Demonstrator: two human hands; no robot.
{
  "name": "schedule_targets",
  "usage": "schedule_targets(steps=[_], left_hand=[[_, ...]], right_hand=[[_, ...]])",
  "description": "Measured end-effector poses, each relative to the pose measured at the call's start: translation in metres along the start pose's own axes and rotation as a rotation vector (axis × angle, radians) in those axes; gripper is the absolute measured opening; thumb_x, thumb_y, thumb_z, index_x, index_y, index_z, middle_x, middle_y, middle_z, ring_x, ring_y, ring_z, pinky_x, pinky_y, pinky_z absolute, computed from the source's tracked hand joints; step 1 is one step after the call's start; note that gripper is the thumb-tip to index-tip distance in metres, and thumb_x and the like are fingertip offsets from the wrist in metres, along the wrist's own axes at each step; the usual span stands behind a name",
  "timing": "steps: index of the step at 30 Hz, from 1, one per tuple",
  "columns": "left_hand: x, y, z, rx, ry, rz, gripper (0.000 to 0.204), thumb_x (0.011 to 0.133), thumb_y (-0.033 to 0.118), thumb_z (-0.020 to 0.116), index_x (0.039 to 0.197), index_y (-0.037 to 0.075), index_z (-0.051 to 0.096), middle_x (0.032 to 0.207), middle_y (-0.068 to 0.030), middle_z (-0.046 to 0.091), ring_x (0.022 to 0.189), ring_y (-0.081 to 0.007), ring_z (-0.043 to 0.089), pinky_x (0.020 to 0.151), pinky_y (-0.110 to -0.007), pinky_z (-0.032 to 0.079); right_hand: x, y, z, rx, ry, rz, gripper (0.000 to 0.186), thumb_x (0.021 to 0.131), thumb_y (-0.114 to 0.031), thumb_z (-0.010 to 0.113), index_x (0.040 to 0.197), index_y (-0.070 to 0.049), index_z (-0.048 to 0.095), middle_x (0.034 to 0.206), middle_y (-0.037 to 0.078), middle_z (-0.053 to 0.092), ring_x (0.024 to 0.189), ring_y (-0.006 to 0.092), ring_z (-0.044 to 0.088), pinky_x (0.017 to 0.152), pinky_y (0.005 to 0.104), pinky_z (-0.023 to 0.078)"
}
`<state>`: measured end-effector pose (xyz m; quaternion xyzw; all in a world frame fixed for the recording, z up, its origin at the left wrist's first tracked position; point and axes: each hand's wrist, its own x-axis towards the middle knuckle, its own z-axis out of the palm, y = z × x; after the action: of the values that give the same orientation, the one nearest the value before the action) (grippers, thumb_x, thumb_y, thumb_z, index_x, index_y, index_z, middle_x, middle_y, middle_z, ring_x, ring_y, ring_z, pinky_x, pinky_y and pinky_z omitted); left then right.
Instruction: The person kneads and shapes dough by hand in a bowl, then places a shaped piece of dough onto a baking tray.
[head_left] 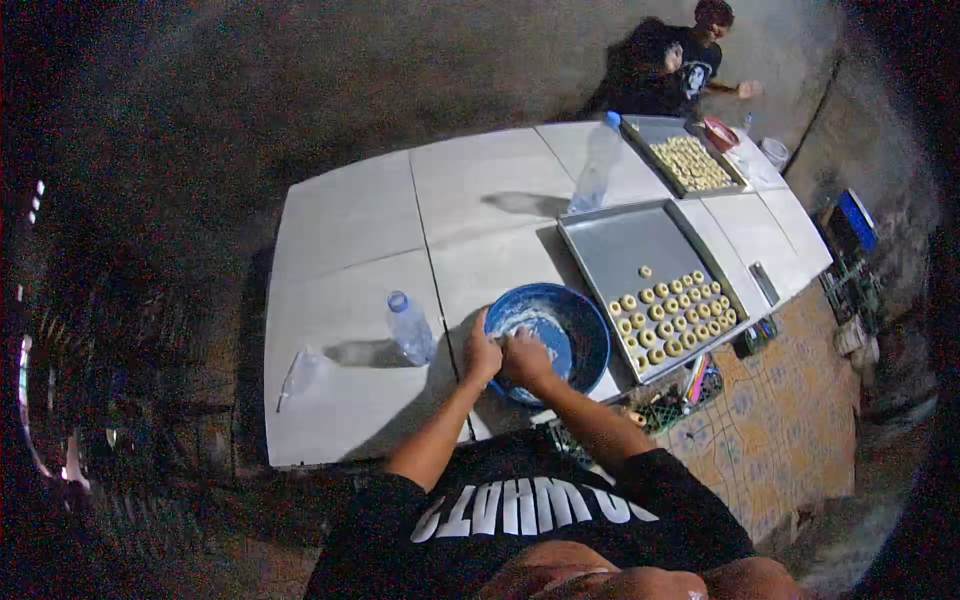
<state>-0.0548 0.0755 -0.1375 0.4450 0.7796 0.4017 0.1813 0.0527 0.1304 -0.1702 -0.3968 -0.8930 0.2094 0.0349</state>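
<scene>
A round blue basin (pixel 603 345) stands near the table's front edge, with white residue smeared over its inner wall and bottom. My left hand (pixel 483 352) is closed on the basin's left rim. Down inside the basin, my right hand (pixel 527 358) has its fingers curled together near the white residue; what they hold, if anything, is hidden. Just right of the basin lies a metal tray (pixel 620 245) with rows of small ring-shaped dough pieces (pixel 673 349) over its near half.
Left of the basin stand a clear bottle (pixel 410 332) and a crumpled clear plastic bag (pixel 298 376). A taller bottle (pixel 592 175) is behind the tray. Farther back are a second filled tray (pixel 652 130), a red bowl (pixel 719 134) and a person (pixel 660 75) beyond the white table (pixel 345 255).
</scene>
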Motion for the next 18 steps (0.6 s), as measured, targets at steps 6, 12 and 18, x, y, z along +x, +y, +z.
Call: schedule_targets(steps=[6,12,18], left_hand=[[0.014,-0.060,0.041,-0.151,0.224,0.169,0.063,0.079,-0.013,0.047,0.140,-0.003,0.037,0.133,-0.0254,0.051,0.126,-0.0367,0.049,0.107,-0.041,0.037],[0.012,-0.090,0.043,-0.272,0.281,0.037,0.062,0.084,-0.009,0.053,0.142,-0.001,0.035,0.131,-0.0248,0.053,0.121,-0.0351,0.054,0.100,-0.040,0.044],[0.001,-0.020,0.009,0.064,0.133,0.017,0.078,0.074,-0.017,0.051,0.146,-0.001,0.027,0.135,-0.0272,0.049,0.125,-0.0374,0.049,0.103,-0.041,0.041]], right_hand=[[0.046,0.020,0.012,0.103,0.195,0.020,0.028,0.081,-0.024,0.064,0.100,-0.003,0.065,0.094,0.023,0.066,0.083,0.0382,0.067,0.076,0.0468,0.053],[0.049,0.026,-0.010,1.274,-0.150,0.046,0.019,0.080,-0.011,0.068,0.095,0.001,0.068,0.089,0.013,0.070,0.080,0.0198,0.068,0.073,0.0326,0.055],[0.027,0.063,-0.048,1.447,0.048,-0.002,0.028,0.082,-0.001,0.062,0.110,-0.003,0.058,0.100,0.007,0.063,0.079,0.0176,0.064,0.073,0.0325,0.055]])
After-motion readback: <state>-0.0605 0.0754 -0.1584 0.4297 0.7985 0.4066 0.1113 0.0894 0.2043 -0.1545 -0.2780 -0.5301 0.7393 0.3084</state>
